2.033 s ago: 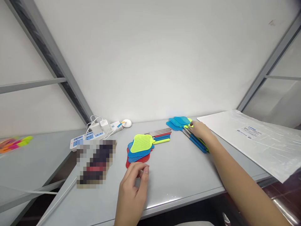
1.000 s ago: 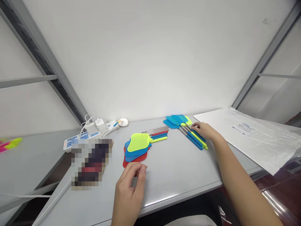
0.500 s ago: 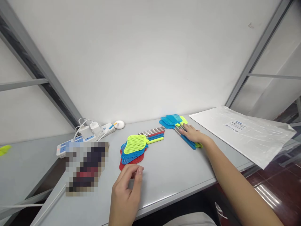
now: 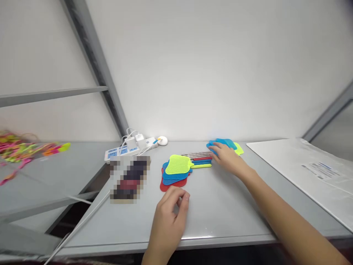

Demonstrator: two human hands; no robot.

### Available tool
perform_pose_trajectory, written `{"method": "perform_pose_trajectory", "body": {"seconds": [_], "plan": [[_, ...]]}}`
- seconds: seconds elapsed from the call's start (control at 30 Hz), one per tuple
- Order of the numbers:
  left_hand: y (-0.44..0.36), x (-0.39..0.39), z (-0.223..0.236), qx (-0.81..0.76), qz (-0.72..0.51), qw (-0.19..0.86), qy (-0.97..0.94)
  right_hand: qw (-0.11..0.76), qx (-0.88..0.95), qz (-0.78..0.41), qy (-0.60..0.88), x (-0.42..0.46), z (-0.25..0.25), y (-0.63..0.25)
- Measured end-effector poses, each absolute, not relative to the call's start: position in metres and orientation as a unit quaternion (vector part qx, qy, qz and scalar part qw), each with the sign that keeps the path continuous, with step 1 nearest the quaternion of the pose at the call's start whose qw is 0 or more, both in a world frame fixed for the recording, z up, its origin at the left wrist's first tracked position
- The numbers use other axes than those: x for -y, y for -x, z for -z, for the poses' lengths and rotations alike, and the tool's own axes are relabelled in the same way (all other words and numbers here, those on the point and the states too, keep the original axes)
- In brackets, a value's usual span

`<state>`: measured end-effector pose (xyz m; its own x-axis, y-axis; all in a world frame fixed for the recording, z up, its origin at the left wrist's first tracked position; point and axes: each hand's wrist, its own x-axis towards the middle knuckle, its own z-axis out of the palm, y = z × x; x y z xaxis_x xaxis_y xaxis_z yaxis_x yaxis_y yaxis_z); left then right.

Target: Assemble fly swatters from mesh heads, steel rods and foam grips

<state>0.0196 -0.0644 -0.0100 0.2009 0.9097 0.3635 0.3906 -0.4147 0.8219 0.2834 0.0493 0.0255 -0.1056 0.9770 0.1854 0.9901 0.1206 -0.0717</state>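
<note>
A fanned stack of fly swatters lies mid-table, with a yellow-green swatter point(image 4: 178, 164) on top and blue and red ones beneath. Their metal rods and coloured grips point right. Just in front of this stack my left hand point(image 4: 168, 211) rests with fingers curled and thumb tip near the forefinger; nothing shows in it. My right hand point(image 4: 227, 158) reaches over a second group, blue fly swatters point(image 4: 224, 142) with a yellow-green one point(image 4: 238, 148) at its edge. Its fingers are stretched out. The handles of that group are hidden behind the hand, and contact is unclear.
A white plastic package point(image 4: 292, 165) lies at the right. At the back left is a power strip point(image 4: 121, 151) with chargers and cables, beside a round white object point(image 4: 162, 140). A blurred-out item point(image 4: 131, 180) lies left of the stack. Colourful pieces point(image 4: 19, 149) cover another table.
The view has turned left, bringing in the colourful pieces. My right hand has shifted left relative to the right-hand swatters, towards the stack's grips. The left hand keeps its curled shape.
</note>
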Motion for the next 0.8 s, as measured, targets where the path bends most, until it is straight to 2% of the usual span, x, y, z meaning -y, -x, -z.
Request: {"method": "perform_pose_trajectory", "body": {"seconds": [0.23,0.43,0.53,0.67,0.8], "plan": [[-0.023,0.069,0.007,-0.460,-0.416,0.304,-0.723,0.013,0.826,0.016,0.563,-0.122,-0.026,-0.233],[-0.023,0.073,0.006,-0.468,-0.399,0.305,-0.727,-0.031,0.834,-0.005,0.550,-0.143,-0.020,-0.228],[-0.022,0.072,0.006,-0.471,-0.398,0.305,-0.726,-0.006,0.819,0.022,0.574,-0.133,-0.025,-0.225],[-0.022,0.073,0.007,-0.470,-0.399,0.301,-0.728,0.071,0.787,0.089,0.606,-0.104,-0.038,-0.225],[-0.022,0.073,0.007,-0.460,-0.399,0.299,-0.734,0.103,0.797,0.120,0.583,-0.066,-0.043,-0.230]]}}
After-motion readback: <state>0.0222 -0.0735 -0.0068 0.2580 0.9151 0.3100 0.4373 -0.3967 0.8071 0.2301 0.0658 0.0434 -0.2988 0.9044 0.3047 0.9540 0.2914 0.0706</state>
